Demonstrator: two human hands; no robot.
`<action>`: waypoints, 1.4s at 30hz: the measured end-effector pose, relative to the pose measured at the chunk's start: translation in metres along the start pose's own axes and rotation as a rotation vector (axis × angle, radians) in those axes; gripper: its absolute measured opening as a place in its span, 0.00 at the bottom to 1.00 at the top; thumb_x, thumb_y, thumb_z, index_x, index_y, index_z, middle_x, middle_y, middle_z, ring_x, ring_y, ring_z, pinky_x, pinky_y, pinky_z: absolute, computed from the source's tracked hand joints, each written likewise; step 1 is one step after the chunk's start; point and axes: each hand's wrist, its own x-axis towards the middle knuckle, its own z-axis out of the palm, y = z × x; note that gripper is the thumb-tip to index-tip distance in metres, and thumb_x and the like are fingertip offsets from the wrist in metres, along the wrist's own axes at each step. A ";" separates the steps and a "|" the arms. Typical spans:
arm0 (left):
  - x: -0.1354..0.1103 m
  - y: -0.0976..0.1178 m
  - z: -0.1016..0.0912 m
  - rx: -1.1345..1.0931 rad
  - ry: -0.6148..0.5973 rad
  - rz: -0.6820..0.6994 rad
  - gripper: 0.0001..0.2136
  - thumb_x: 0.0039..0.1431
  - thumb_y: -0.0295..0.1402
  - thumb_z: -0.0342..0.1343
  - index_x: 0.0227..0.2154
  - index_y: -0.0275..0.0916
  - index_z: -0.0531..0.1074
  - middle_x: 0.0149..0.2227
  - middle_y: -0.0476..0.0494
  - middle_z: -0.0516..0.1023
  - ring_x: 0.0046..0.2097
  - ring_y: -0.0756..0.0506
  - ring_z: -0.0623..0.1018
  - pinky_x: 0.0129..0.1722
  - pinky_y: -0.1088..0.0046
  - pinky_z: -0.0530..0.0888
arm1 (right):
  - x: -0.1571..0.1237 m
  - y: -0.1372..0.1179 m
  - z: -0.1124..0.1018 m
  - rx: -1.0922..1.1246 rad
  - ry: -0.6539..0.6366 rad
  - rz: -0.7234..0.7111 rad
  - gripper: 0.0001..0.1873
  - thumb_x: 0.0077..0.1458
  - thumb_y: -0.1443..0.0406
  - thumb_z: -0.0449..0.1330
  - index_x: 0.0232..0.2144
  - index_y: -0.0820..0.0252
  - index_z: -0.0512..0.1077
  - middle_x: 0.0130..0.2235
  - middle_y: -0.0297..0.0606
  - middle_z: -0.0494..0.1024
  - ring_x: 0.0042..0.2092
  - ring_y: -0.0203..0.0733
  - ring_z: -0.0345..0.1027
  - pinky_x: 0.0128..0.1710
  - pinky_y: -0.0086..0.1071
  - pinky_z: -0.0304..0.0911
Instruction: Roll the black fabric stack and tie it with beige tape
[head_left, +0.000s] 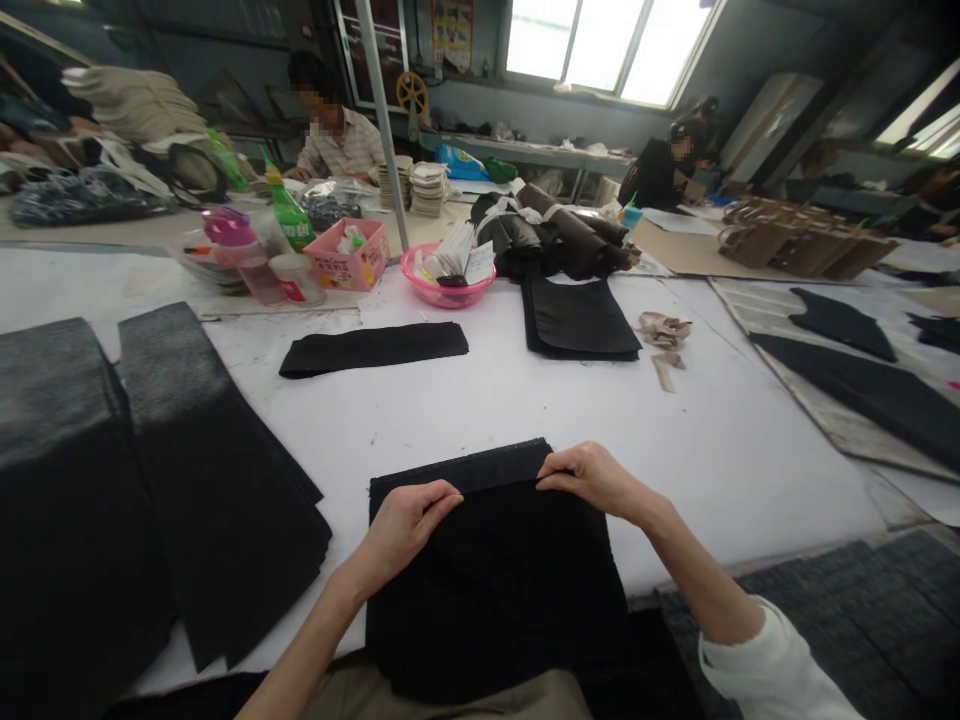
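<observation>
A black fabric piece (495, 580) lies on the white table (525, 400) right in front of me, its near end hanging over the edge. My left hand (405, 525) pinches the fabric's folded top edge near the left side. My right hand (592, 478) pinches the same fold near the right corner. Both hands have fingers closed on the cloth. A narrow band of the under layer (465, 468) shows beyond the fold.
Tall stacks of black felt pieces (150, 480) stand at my left. Farther off lie a black strip (373, 348), a black stack (577, 318), a pink bowl (447, 275), a pink box (351, 256), bottles and dark rolls (555, 240). Two people sit at the far tables.
</observation>
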 end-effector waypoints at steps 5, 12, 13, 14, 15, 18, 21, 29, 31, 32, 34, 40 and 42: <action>-0.016 -0.017 -0.016 0.064 0.039 -0.121 0.16 0.64 0.44 0.46 0.31 0.41 0.74 0.29 0.51 0.77 0.32 0.48 0.74 0.33 0.74 0.66 | 0.011 0.027 0.010 0.038 0.022 0.101 0.10 0.57 0.59 0.58 0.32 0.54 0.78 0.31 0.31 0.80 0.34 0.38 0.71 0.35 0.28 0.60; -0.016 -0.040 -0.030 0.316 0.146 -0.264 0.09 0.60 0.42 0.52 0.30 0.44 0.73 0.29 0.54 0.78 0.32 0.47 0.75 0.31 0.74 0.64 | 0.042 0.057 0.035 -0.139 0.122 0.282 0.08 0.53 0.60 0.59 0.28 0.54 0.77 0.27 0.30 0.77 0.31 0.37 0.67 0.30 0.28 0.55; -0.016 -0.042 -0.030 0.368 0.165 -0.267 0.07 0.60 0.40 0.52 0.31 0.45 0.72 0.31 0.54 0.78 0.33 0.47 0.75 0.32 0.73 0.64 | 0.044 0.060 0.038 -0.165 0.145 0.310 0.07 0.53 0.60 0.60 0.28 0.55 0.76 0.27 0.31 0.77 0.31 0.37 0.67 0.29 0.28 0.55; -0.016 -0.043 -0.029 0.417 0.187 -0.266 0.06 0.61 0.38 0.51 0.32 0.45 0.72 0.33 0.54 0.78 0.34 0.47 0.76 0.33 0.73 0.64 | 0.045 0.062 0.040 -0.184 0.169 0.330 0.06 0.52 0.61 0.60 0.27 0.55 0.76 0.28 0.31 0.77 0.31 0.37 0.67 0.29 0.29 0.54; -0.016 -0.045 -0.028 0.459 0.209 -0.264 0.06 0.61 0.37 0.51 0.33 0.45 0.72 0.34 0.54 0.78 0.35 0.47 0.76 0.34 0.73 0.64 | 0.046 0.064 0.042 -0.196 0.188 0.339 0.06 0.52 0.61 0.60 0.28 0.55 0.75 0.28 0.31 0.77 0.31 0.37 0.67 0.29 0.29 0.54; -0.015 -0.048 -0.024 0.523 0.260 -0.251 0.06 0.63 0.37 0.49 0.35 0.46 0.71 0.37 0.54 0.78 0.37 0.47 0.76 0.35 0.72 0.65 | 0.044 0.066 0.045 -0.216 0.219 0.354 0.05 0.52 0.61 0.60 0.28 0.54 0.74 0.29 0.31 0.77 0.32 0.37 0.67 0.29 0.29 0.53; -0.013 -0.052 -0.020 0.594 0.269 -0.234 0.06 0.64 0.37 0.48 0.36 0.46 0.70 0.38 0.53 0.77 0.37 0.46 0.76 0.35 0.71 0.65 | 0.043 0.065 0.047 -0.238 0.236 0.373 0.04 0.52 0.62 0.60 0.29 0.54 0.74 0.29 0.30 0.76 0.31 0.36 0.66 0.29 0.29 0.52; -0.015 -0.059 -0.016 0.772 0.255 -0.148 0.07 0.64 0.35 0.48 0.37 0.41 0.70 0.36 0.46 0.73 0.41 0.43 0.73 0.39 0.68 0.66 | 0.041 0.059 0.042 -0.325 0.245 0.370 0.05 0.53 0.62 0.62 0.34 0.53 0.72 0.35 0.31 0.76 0.34 0.38 0.68 0.29 0.29 0.52; -0.017 -0.058 -0.016 0.787 0.263 -0.138 0.07 0.64 0.35 0.49 0.37 0.41 0.71 0.37 0.45 0.72 0.42 0.42 0.72 0.40 0.67 0.67 | 0.041 0.052 0.037 -0.404 0.280 0.344 0.08 0.54 0.62 0.62 0.38 0.53 0.72 0.39 0.34 0.75 0.38 0.39 0.68 0.31 0.30 0.55; -0.018 -0.057 -0.017 0.788 0.269 -0.137 0.06 0.64 0.35 0.50 0.38 0.41 0.71 0.37 0.45 0.72 0.42 0.42 0.71 0.41 0.66 0.67 | 0.042 0.046 0.036 -0.448 0.312 0.324 0.08 0.55 0.63 0.61 0.40 0.53 0.72 0.40 0.35 0.74 0.40 0.41 0.68 0.32 0.31 0.56; -0.019 -0.056 -0.018 0.787 0.278 -0.135 0.06 0.63 0.34 0.51 0.38 0.40 0.71 0.39 0.44 0.72 0.43 0.42 0.71 0.42 0.65 0.67 | 0.048 0.031 0.037 -0.486 0.367 0.260 0.07 0.58 0.64 0.59 0.40 0.54 0.72 0.41 0.37 0.74 0.43 0.42 0.68 0.36 0.32 0.58; -0.021 -0.053 -0.021 0.790 0.240 -0.145 0.05 0.62 0.33 0.52 0.39 0.41 0.71 0.38 0.45 0.71 0.42 0.42 0.70 0.42 0.64 0.68 | 0.088 -0.026 0.082 -0.346 0.205 -0.027 0.07 0.61 0.63 0.56 0.39 0.55 0.73 0.40 0.36 0.75 0.43 0.39 0.67 0.42 0.31 0.61; -0.021 -0.052 -0.022 0.797 0.226 -0.153 0.05 0.62 0.33 0.53 0.39 0.41 0.71 0.38 0.45 0.71 0.42 0.41 0.70 0.41 0.64 0.67 | 0.102 -0.039 0.100 -0.356 0.166 -0.083 0.07 0.60 0.63 0.58 0.40 0.56 0.73 0.41 0.37 0.75 0.44 0.41 0.66 0.43 0.32 0.61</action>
